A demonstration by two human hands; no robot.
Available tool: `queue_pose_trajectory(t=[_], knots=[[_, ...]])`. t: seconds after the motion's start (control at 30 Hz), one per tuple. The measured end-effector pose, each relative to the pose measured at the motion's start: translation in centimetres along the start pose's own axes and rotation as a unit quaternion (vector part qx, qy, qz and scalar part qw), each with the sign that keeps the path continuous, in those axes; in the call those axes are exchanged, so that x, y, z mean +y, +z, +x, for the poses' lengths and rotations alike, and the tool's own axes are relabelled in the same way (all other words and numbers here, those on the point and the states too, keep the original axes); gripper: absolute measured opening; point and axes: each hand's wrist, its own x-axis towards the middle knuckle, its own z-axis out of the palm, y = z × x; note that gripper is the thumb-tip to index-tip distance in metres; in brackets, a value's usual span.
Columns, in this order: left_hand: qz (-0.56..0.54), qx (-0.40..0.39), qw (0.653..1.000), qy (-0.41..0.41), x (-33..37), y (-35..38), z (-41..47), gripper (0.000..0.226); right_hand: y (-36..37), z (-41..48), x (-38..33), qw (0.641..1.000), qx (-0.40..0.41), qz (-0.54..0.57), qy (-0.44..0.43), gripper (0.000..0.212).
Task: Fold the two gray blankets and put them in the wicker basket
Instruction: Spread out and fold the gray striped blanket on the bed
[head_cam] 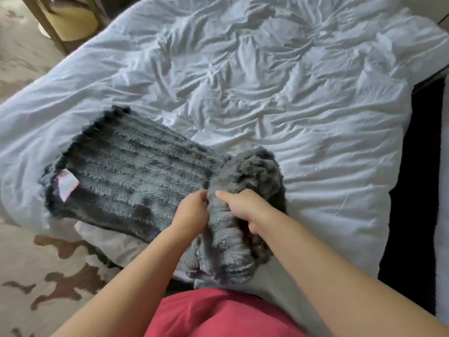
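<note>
1. Head view: the folded blanket (136, 171) lies flat on the white bed (267, 81), near its edge. The second blanket (243, 176) is bunched up and touching it.
2. Left hand (192, 210) pinches the bunch and right hand (245, 207) grips its bulk, fingers curled into the fabric.
3. This looks like the second fold getting started. The next move calls for spreading it out and finding the corners. The basket isn't in sight.

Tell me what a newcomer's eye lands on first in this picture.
First, the bunched gray blanket, low in the middle, gripped by the left hand and right hand. Beside it to the left lies a ribbed gray blanket, folded flat, with a white tag near its left end. Behind both spreads the rumpled white duvet.
</note>
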Motion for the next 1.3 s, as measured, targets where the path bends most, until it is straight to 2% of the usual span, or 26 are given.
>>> queue_pose_trajectory(t=[0.07,0.13,0.2,0.27,0.33,0.4,0.43,0.5,0.57,0.6,0.63,0.7,0.77,0.8,0.87,0.93,1.0,1.1,1.2,1.3], knots=[[-0.114,0.13,0.985,-0.023,-1.3,-2.3,-1.1,0.025,1.6,0.8,-2.1,0.997,-0.029,-0.065,-0.004,0.071],[-0.146,0.159,0.976,0.001,-2.0,-4.3,-1.9,0.024,3.0,1.8,-3.7,0.996,-0.078,-0.051,-0.006,0.061],[-0.096,0.095,0.99,0.034,-2.4,-5.5,-2.2,0.047,4.2,2.3,-4.9,0.991,-0.136,0.018,0.0,0.032],[0.009,0.012,0.999,0.045,-2.8,-5.9,-1.5,0.069,4.6,2.6,-5.1,0.981,-0.177,0.08,0.013,0.021],[0.102,-0.016,0.994,0.028,-3.1,-5.7,-0.3,0.066,4.2,2.9,-4.7,0.97,-0.214,0.114,0.027,0.029],[0.14,0.0,0.99,0.004,-3.5,-5.0,0.7,0.05,3.2,3.2,-3.4,0.969,-0.213,0.127,0.015,0.024],[0.147,0.003,0.989,-0.006,-3.7,-4.6,1.1,0.045,2.5,3.4,-2.4,0.976,-0.167,0.136,-0.007,0.019],[0.157,-0.017,0.987,-0.018,-4.0,-3.5,1.5,0.045,0.7,3.8,0.5,0.989,0.028,0.13,-0.064,0.012],[0.159,-0.034,0.986,-0.026,-4.2,-2.4,2.0,0.05,-1.9,4.4,4.0,0.959,0.273,0.063,-0.05,0.008],[0.158,-0.037,0.986,-0.03,-4.2,-2.0,2.2,0.052,-3.2,4.6,5.5,0.945,0.324,0.054,-0.009,0.009],[0.158,-0.04,0.986,-0.031,-4.2,-1.7,2.5,0.053,-4.0,4.7,6.7,0.949,0.302,0.084,0.037,0.019],[0.159,-0.051,0.986,-0.023,-4.1,-1.5,2.8,0.053,-4.2,4.7,8.1,0.969,0.129,0.176,0.111,0.032],[0.164,-0.073,0.984,-0.009,-3.9,-1.7,3.0,0.054,-3.2,4.7,8.9,0.973,-0.001,0.181,0.14,0.028],[0.164,-0.083,0.983,0.002,-3.8,-1.9,2.9,0.053,-2.5,4.8,9.0,0.977,-0.018,0.167,0.133,0.022],[0.139,-0.096,0.985,0.043,-3.4,-2.5,2.6,0.049,-1.5,4.7,8.2,0.988,0.031,0.135,0.074,0.011],[0.088,-0.117,0.986,0.085,-3.0,-3.1,2.0,0.045,-1.0,4.4,6.7,0.991,0.105,0.077,-0.013,0.018],[0.044,-0.151,0.983,0.099,-2.4,-3.4,1.6,0.047,-0.2,3.0,5.0,0.985,0.137,0.055,-0.089,0.023],[0.029,-0.199,0.978,0.064,-1.7,-3.6,1.8,0.047,1.6,0.8,3.3,0.977,0.136,0.099,-0.132,0.018],[-0.002,-0.216,0.976,0.028,-2.8,-4.3,3.0,0.029,3.4,0.0,1.7,0.974,0.117,0.127,-0.148,0.016],[-0.042,-0.231,0.972,-0.002,-5.8,-5.7,4.1,0.034,6.1,0.8,-0.4,0.988,0.035,0.051,-0.145,0.028]])
